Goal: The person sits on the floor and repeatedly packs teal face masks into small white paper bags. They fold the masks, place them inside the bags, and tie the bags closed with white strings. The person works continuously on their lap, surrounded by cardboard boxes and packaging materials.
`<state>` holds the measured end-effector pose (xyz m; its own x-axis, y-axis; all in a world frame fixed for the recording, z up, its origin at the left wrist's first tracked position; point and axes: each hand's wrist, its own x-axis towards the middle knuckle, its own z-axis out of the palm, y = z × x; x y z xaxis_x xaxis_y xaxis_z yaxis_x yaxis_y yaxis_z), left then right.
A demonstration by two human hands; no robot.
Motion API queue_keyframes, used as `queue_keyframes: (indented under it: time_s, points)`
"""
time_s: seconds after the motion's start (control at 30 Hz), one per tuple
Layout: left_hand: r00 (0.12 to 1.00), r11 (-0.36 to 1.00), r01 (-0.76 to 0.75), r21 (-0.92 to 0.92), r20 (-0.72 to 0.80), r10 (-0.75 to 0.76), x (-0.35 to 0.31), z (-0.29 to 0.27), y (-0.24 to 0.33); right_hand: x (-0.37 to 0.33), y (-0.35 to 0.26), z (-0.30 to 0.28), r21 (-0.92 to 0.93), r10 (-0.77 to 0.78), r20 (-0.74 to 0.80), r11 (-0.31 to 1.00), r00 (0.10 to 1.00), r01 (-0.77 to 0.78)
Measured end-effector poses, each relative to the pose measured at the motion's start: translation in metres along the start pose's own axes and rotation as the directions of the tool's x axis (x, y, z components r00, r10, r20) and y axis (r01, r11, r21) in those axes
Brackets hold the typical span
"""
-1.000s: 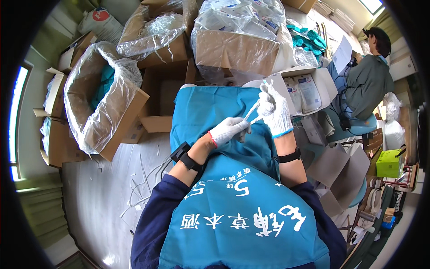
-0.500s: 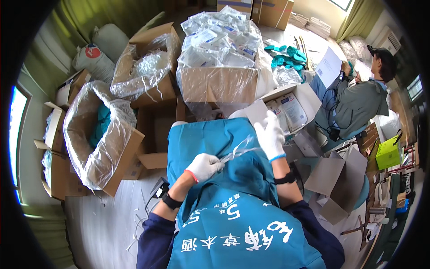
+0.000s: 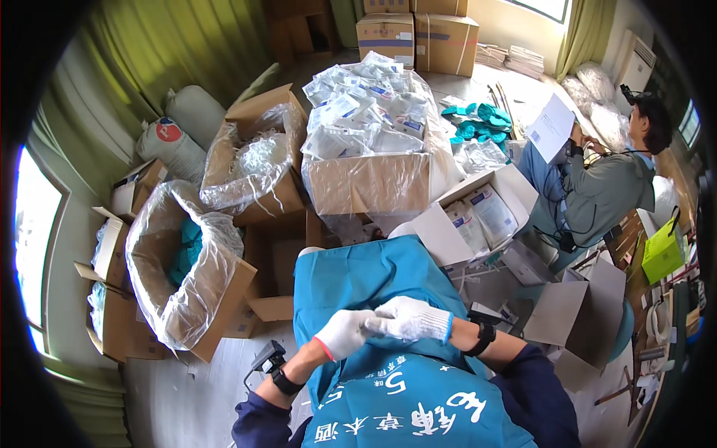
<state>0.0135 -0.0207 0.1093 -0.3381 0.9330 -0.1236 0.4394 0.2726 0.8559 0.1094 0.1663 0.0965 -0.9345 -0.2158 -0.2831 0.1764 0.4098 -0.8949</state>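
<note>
My left hand (image 3: 343,334) and my right hand (image 3: 412,320), both in white knit gloves, meet over my lap above the blue-green apron (image 3: 366,278). The fingers of both hands are closed and pressed together, the right ones lying over the left fingertips. Whatever is between them is hidden; no clear plastic shows there now. Just beyond my right hand, an open white carton (image 3: 435,245) is tilted beside my knee, with flat clear-wrapped packets (image 3: 489,216) inside.
Ahead stands a large carton (image 3: 366,183) heaped with clear packets (image 3: 366,108). To the left are a plastic-lined carton (image 3: 224,317) holding teal cloth and another with white shreds (image 3: 261,155). A co-worker (image 3: 609,175) sits at right, near an open grey carton (image 3: 549,317).
My right hand has come down and inward to meet my left. The clear plastic strip stretched from my left hand is no longer visible. The view has tilted up slightly.
</note>
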Motion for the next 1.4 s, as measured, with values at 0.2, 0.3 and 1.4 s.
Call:
queue_keyframes:
  time_s: [0.2, 0.3, 1.4]
  points:
    - [0.997, 0.993, 0.068, -0.101, 0.043, -0.064, -0.012, -0.011, 0.044, -0.025, -0.019, -0.008, 0.535, 0.014, 0.022, 0.845, 1.0, -0.023]
    - [0.981, 0.914, 0.18, -0.364, 0.134, -0.139, -0.017, -0.016, 0.07, -0.05, -0.04, -0.004, 0.911, 0.138, 0.152, 0.365, 0.979, -0.193]
    - [0.694, 0.411, 0.206, -0.888, -0.163, -0.701, -0.109, -0.071, -0.054, -0.065, 0.021, -0.048, 0.917, 0.228, -0.135, -0.34, 0.964, 0.209]
